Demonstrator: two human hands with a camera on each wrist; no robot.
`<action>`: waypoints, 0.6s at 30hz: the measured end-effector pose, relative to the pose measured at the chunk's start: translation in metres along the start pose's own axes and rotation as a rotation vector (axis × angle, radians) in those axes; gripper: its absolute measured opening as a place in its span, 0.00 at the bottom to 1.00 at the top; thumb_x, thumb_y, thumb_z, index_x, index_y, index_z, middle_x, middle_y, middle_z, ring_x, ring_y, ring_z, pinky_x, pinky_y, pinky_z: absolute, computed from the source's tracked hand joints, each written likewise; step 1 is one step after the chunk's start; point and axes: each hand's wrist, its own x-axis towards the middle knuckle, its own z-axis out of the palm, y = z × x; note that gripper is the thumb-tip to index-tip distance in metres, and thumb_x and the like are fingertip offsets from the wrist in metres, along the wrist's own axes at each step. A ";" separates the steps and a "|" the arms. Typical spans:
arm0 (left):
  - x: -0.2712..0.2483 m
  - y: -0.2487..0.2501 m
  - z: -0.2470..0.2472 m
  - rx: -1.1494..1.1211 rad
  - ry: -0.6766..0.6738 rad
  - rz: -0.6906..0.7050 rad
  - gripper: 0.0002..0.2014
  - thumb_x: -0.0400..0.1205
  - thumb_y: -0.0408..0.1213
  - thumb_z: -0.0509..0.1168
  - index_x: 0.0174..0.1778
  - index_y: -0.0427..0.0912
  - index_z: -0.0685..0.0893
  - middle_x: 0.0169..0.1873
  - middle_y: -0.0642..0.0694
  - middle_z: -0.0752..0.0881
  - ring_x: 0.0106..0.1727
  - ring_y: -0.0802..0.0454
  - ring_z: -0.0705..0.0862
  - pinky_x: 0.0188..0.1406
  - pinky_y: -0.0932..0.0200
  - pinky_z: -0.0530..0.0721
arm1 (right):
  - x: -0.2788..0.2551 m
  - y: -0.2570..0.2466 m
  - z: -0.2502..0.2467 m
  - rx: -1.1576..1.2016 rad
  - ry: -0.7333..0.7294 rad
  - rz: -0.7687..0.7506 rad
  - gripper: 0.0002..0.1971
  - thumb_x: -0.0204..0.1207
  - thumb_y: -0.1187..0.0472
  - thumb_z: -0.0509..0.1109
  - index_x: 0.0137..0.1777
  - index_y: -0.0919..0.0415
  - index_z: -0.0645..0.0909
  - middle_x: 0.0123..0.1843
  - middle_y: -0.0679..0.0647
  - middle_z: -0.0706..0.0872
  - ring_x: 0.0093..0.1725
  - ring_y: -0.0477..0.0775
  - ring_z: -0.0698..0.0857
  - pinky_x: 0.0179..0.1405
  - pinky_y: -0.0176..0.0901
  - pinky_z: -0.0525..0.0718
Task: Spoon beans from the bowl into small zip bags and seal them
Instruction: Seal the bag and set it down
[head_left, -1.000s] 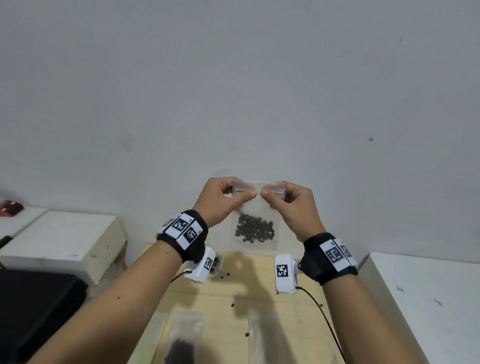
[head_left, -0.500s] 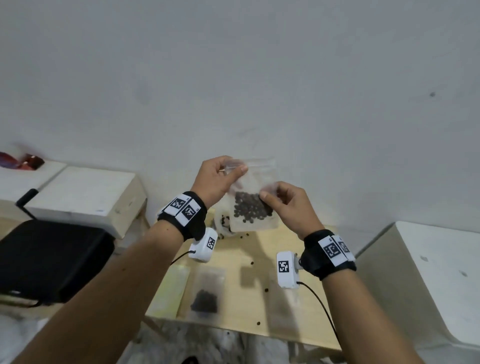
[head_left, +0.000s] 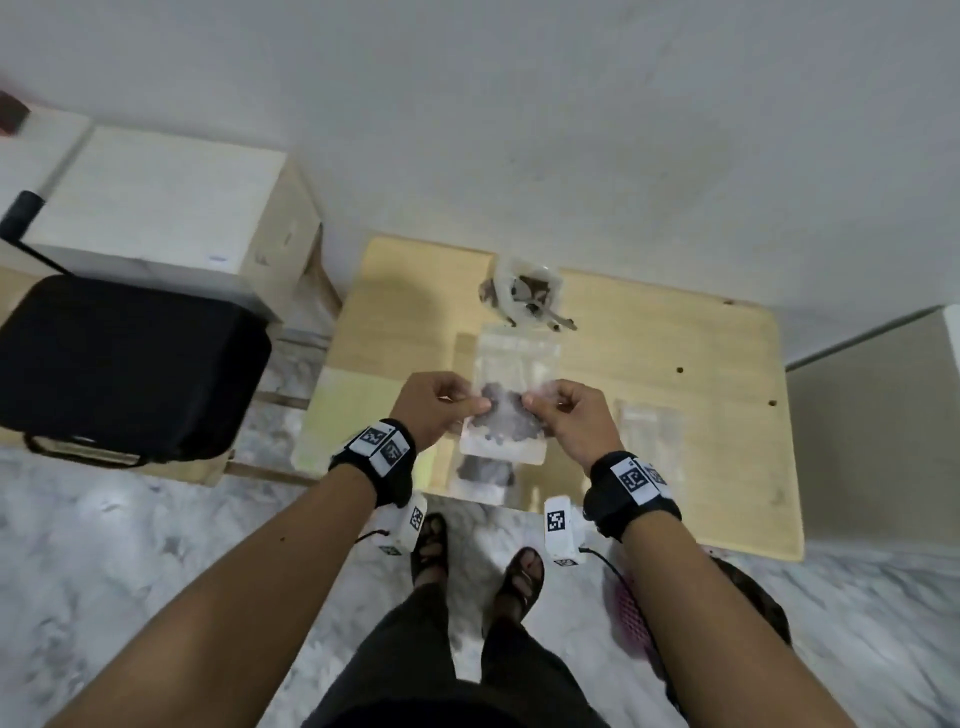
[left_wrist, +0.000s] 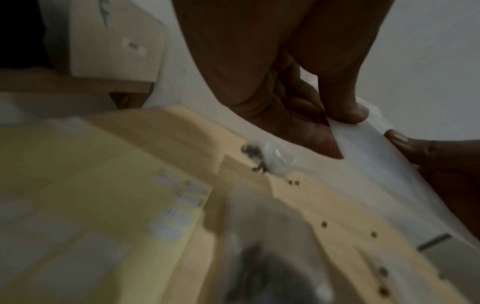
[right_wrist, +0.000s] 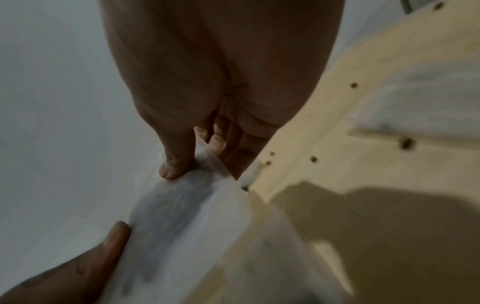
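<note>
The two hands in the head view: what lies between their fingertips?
Between the left hand and the right hand stretches the zip bag, pinched on both sides, its dark beans showing blurred in the gap, in the head view.

Zip bag: clear thin plastic, slightly frosted. Table: pale matt wood. Case: black matt fabric. Floor: glossy marble-look.

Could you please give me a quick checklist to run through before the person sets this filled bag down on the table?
1. Left hand pinches the held zip bag: ok.
2. Right hand pinches it too: ok.
3. Beans inside the bag: ok.
4. Zip fully sealed: cannot tell, blurred.
5. Bare spot free on the table: ok.
6. Table free of stray beans: not ok, a loose bean lies there.
</note>
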 end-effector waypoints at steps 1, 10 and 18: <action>0.002 -0.019 0.000 0.040 0.000 -0.031 0.12 0.75 0.36 0.84 0.35 0.43 0.86 0.33 0.51 0.86 0.37 0.50 0.87 0.37 0.52 0.91 | 0.000 0.016 0.010 -0.019 -0.001 0.051 0.18 0.73 0.48 0.84 0.35 0.59 0.83 0.33 0.63 0.85 0.35 0.58 0.85 0.40 0.63 0.88; 0.006 -0.098 0.014 0.141 -0.021 -0.185 0.16 0.72 0.43 0.86 0.42 0.44 0.85 0.41 0.45 0.89 0.44 0.42 0.92 0.42 0.36 0.94 | -0.002 0.072 0.060 -0.221 0.157 0.203 0.16 0.73 0.54 0.85 0.45 0.58 0.80 0.38 0.53 0.86 0.35 0.49 0.81 0.32 0.29 0.78; 0.018 -0.063 0.004 0.290 0.017 -0.068 0.21 0.71 0.47 0.86 0.41 0.42 0.81 0.35 0.51 0.82 0.35 0.56 0.79 0.33 0.69 0.74 | -0.015 0.063 0.033 -0.155 0.289 0.170 0.15 0.74 0.52 0.84 0.50 0.47 0.79 0.38 0.44 0.80 0.36 0.42 0.79 0.33 0.26 0.73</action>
